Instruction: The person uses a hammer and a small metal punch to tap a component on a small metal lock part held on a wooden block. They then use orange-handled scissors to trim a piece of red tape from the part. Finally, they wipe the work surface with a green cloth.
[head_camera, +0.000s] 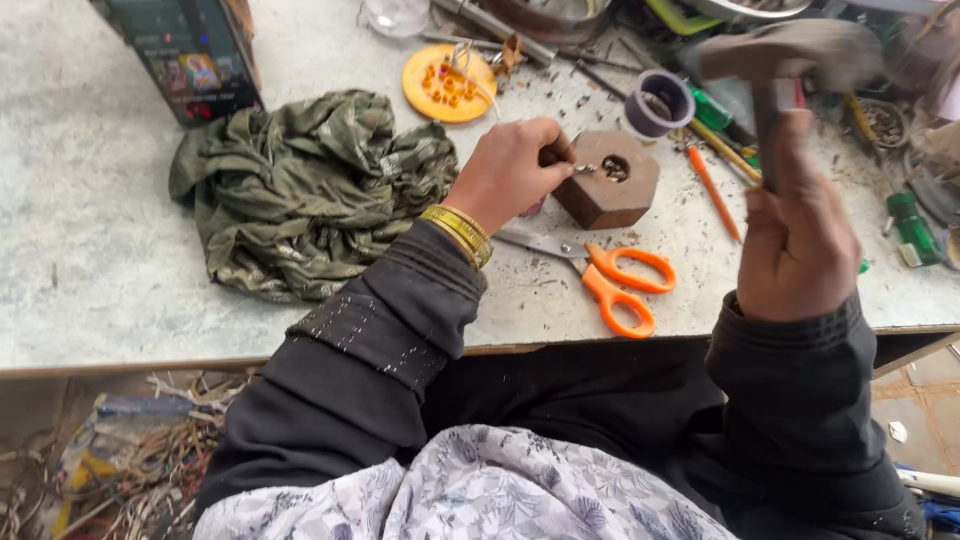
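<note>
My right hand (797, 245) grips the handle of a hammer (790, 60) raised above the bench, its head blurred. My left hand (512, 172), with gold bangles at the wrist, pinches a small metal piece (587, 169) at the edge of a brown hexagonal block (610, 190). The block has a hollow in its top holding small bits. Orange-handled scissors (610, 275) lie just in front of the block, between my two arms.
A crumpled green cloth (300, 190) lies left of my left hand. A yellow lid with orange beads (448, 84), a tape roll (660, 102), an orange pencil (713, 190), a dark box (190, 55) and assorted tools crowd the back and right. The bench edge (150, 362) runs below.
</note>
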